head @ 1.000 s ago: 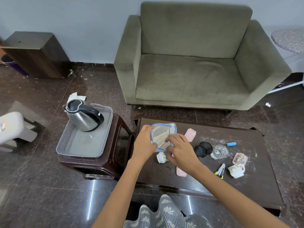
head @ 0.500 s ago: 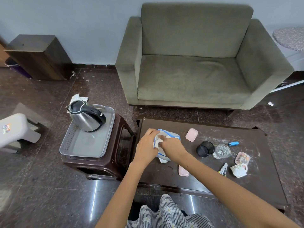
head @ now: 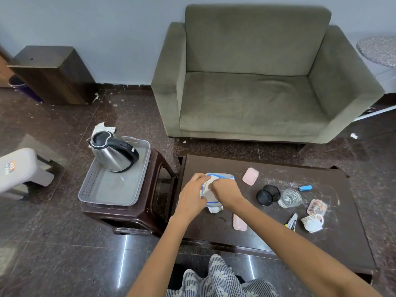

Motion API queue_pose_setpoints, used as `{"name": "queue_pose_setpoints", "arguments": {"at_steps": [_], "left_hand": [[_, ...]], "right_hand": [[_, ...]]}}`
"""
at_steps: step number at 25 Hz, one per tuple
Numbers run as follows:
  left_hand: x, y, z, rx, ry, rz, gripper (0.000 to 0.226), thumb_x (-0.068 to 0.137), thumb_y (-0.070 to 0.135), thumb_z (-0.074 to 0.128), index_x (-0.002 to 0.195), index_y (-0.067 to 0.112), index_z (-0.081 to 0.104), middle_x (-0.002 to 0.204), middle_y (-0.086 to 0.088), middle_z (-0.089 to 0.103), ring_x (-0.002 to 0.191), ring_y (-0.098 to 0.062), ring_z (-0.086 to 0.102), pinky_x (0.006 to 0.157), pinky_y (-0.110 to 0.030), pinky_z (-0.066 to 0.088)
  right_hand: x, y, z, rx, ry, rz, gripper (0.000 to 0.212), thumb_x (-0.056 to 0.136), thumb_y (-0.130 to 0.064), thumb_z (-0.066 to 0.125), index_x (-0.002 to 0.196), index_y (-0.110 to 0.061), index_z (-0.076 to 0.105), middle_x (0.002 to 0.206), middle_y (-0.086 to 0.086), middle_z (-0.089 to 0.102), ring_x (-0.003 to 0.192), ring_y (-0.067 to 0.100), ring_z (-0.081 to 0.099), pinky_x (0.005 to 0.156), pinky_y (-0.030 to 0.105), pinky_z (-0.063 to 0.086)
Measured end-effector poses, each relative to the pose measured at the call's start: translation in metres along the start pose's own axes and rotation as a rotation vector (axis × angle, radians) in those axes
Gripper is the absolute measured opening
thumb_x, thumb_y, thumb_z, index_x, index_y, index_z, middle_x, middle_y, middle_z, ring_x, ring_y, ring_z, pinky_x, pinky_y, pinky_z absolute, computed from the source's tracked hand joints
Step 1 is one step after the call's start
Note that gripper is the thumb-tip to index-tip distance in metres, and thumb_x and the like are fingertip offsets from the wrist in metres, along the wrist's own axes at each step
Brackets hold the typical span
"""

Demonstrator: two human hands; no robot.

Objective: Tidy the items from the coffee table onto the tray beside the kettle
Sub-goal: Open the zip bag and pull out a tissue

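Observation:
A clear container with a blue rim (head: 222, 177) lies at the left end of the dark coffee table (head: 342, 236). My left hand (head: 192, 195) grips its left side and my right hand (head: 226, 189) presses on its top, covering most of it. A small white cup (head: 215, 210) pokes out just below it. The grey tray (head: 113, 189) sits on a brown stool to the left, with the steel kettle (head: 113, 152) on its far end.
Spread over the table are two pink lids (head: 250, 176) (head: 239, 222), a black cup (head: 268, 195), a glass (head: 290, 198), a blue clip (head: 305, 188), a white mug (head: 312, 222) and a pen (head: 291, 220). A green sofa (head: 257, 93) stands behind.
Both hands closed in over the blue-rimmed container; my right hand slid from its lower right onto its top. The white cup is now mostly hidden.

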State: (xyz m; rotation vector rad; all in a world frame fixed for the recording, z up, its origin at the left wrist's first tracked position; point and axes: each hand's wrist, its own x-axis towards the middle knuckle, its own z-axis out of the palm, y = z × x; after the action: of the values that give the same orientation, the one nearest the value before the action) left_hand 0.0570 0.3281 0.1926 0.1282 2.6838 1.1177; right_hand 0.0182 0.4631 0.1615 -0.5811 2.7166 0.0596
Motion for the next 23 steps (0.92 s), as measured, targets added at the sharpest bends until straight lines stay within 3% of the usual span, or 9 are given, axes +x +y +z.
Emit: {"name": "queue_pose_setpoints", "arguments": {"at_steps": [3,6,10,14,17,20,23], "left_hand": [[0.002,-0.008,0.001,-0.055,0.027,-0.042,0.066,0.067,-0.007,0.057,0.128,0.019,0.054,0.121,0.008,0.05,0.094,-0.016,0.057,0.076,-0.039,0.052],[0.002,-0.015,0.001,-0.083,0.049,-0.07,0.064,0.068,-0.007,0.061,0.129,0.013,0.054,0.122,0.003,0.051,0.094,-0.017,0.057,0.079,-0.038,0.052],[0.005,-0.023,0.004,-0.101,0.085,-0.123,0.065,0.067,-0.006,0.063,0.129,0.011,0.054,0.119,0.001,0.052,0.096,-0.019,0.058,0.082,-0.039,0.051],[0.006,-0.032,0.004,-0.164,0.156,-0.194,0.062,0.066,-0.008,0.064,0.126,0.004,0.056,0.116,-0.003,0.052,0.091,-0.024,0.061,0.079,-0.038,0.053],[0.006,-0.034,0.001,-0.216,0.18,-0.256,0.053,0.067,-0.009,0.063,0.118,0.005,0.06,0.112,-0.003,0.052,0.091,-0.024,0.059,0.076,-0.044,0.056],[0.006,-0.038,0.0,-0.257,0.192,-0.286,0.046,0.068,-0.008,0.062,0.112,0.003,0.061,0.105,0.001,0.049,0.092,-0.026,0.058,0.069,-0.051,0.057],[0.007,-0.041,0.0,-0.296,0.207,-0.314,0.057,0.071,-0.008,0.064,0.126,0.003,0.054,0.111,0.003,0.046,0.099,-0.025,0.058,0.07,-0.047,0.058]], "right_hand": [[-0.002,0.009,0.002,0.118,0.162,-0.011,0.027,0.089,-0.009,0.045,0.111,-0.014,0.059,0.108,0.006,0.066,0.092,0.032,0.064,0.065,0.034,0.044],[-0.009,0.015,-0.001,0.328,0.38,-0.051,0.022,0.087,-0.011,0.048,0.102,-0.014,0.065,0.103,0.004,0.067,0.082,0.033,0.065,0.061,0.037,0.05],[-0.019,0.018,-0.006,0.538,0.571,-0.052,0.016,0.082,-0.015,0.053,0.09,-0.017,0.067,0.092,-0.002,0.071,0.076,0.022,0.066,0.058,0.031,0.052],[-0.03,0.023,-0.024,0.58,0.707,0.012,0.017,0.081,-0.01,0.06,0.091,-0.02,0.07,0.077,-0.01,0.068,0.068,0.006,0.049,0.058,0.023,0.043],[-0.035,0.028,-0.038,0.628,0.763,0.106,0.012,0.081,-0.013,0.067,0.089,-0.022,0.07,0.061,-0.019,0.047,0.061,0.005,0.041,0.055,0.013,0.031],[-0.038,0.033,-0.048,0.7,0.815,0.146,0.007,0.083,-0.016,0.068,0.089,-0.018,0.069,0.058,-0.014,0.044,0.056,0.008,0.04,0.054,0.017,0.034],[-0.042,0.036,-0.053,0.735,0.905,0.244,0.007,0.084,-0.018,0.067,0.089,-0.014,0.069,0.059,0.0,0.058,0.055,0.013,0.048,0.053,0.027,0.042]]}}
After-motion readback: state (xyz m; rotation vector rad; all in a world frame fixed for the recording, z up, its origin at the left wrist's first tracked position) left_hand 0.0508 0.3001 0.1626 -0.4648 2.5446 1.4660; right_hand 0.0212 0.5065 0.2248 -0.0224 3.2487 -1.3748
